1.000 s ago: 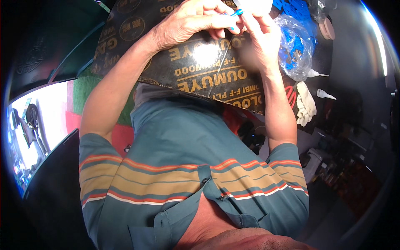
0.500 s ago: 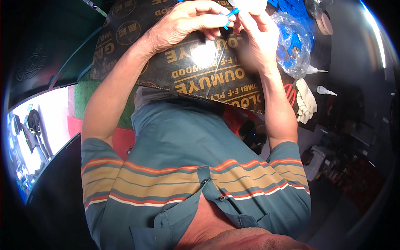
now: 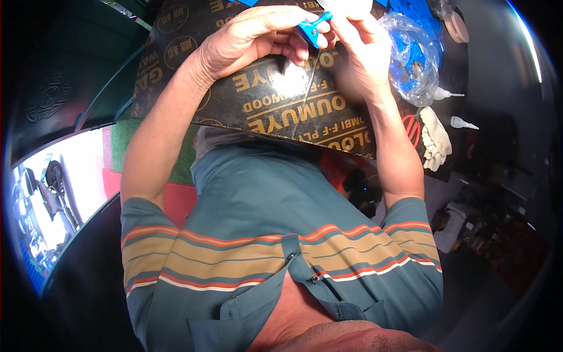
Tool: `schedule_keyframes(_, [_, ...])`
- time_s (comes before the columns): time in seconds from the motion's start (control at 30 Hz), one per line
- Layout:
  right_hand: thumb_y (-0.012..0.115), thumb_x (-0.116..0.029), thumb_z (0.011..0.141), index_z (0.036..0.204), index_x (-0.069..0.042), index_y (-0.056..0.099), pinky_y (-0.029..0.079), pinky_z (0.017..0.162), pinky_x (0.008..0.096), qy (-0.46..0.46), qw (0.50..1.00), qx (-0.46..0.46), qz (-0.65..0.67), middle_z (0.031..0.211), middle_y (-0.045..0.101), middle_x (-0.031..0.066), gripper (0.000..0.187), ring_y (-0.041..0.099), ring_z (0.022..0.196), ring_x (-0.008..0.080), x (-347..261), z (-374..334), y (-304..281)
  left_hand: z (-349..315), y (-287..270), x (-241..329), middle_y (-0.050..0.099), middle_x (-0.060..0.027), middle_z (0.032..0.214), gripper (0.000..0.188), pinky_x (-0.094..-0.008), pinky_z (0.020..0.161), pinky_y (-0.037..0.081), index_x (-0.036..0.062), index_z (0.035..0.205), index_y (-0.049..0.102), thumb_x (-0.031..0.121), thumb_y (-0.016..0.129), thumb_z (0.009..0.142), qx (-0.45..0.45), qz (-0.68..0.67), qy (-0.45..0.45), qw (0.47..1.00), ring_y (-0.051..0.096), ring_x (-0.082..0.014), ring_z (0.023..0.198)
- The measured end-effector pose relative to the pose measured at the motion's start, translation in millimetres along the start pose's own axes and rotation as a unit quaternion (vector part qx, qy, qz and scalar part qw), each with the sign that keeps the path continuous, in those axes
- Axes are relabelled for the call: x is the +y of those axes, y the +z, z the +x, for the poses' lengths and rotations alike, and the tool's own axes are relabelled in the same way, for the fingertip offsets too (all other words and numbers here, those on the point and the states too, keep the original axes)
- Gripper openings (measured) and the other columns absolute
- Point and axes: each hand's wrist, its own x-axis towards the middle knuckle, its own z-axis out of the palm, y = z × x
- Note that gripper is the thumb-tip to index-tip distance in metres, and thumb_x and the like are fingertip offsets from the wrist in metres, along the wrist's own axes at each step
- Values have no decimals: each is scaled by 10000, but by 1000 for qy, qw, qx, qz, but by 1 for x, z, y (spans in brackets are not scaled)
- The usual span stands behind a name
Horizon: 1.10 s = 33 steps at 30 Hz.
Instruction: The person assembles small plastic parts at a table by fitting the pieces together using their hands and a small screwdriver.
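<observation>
Blue part (image 3: 312,27) pinched — both hands' fingers (image 3: 305,50) curled over it

A clear plastic bag (image 3: 413,56) of blue parts lies on the dark, gold-lettered printed board (image 3: 246,111), at its right end.

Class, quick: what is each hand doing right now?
Left hand: closed on the small blue plastic part.
Right hand: fingers pinched on the same part.

Blue part, dark board, striped shirt

A bright blue plastic piece (image 3: 312,28) over a black board (image 3: 176,70) with gold lettering (glossy); teal shirt (image 3: 264,199) banded tan, orange, white; white glove (image 3: 435,139) at the board's right edge.
</observation>
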Motion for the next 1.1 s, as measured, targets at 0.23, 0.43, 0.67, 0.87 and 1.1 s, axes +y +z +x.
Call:
schedule_keyframes(0.23, [716,-147,1006,1139,-26,722,523,760,271,-4,1000,-11,10,931,720,39,180,652,822,111,3,0,-1,1,6,3,683,-104,1215,419,-357,904,563,-4,1292,642,335,622,1045,55,83,-20,995,659,-169,965])
schedule_keyframes(0.43, [719,-132,1000,1159,-24,733,526,777,271,42,999,-6,0,931,719,35,192,647,832,110,-8,-4,3,-2,11,10,738,-81,1097,351,-282,811,575,9,1263,666,112,764,942,124,51,-69,989,700,-133,928])
schedule_keyframes(0.67, [708,-152,1007,1168,-27,733,528,795,275,50,999,-18,5,943,721,34,205,650,856,116,-10,-4,2,-2,17,13,726,-85,1101,369,-295,847,582,7,1276,650,94,762,935,117,138,-30,983,702,-142,981])
schedule_keyframes(0.87, [705,-151,1008,1175,-26,727,529,789,274,41,999,-19,4,941,720,36,210,650,853,107,-9,-4,2,-3,17,15,729,-84,1098,357,-299,864,581,12,1270,654,87,758,938,106,154,-17,982,702,-143,986])
schedule_keyframes(1.1, [716,-144,1007,1181,-28,724,532,766,272,35,998,-36,34,940,722,38,209,652,817,106,-6,-3,3,-1,23,16,732,-67,1069,366,-300,867,573,23,1228,668,99,808,897,120,259,-8,958,700,-133,986])
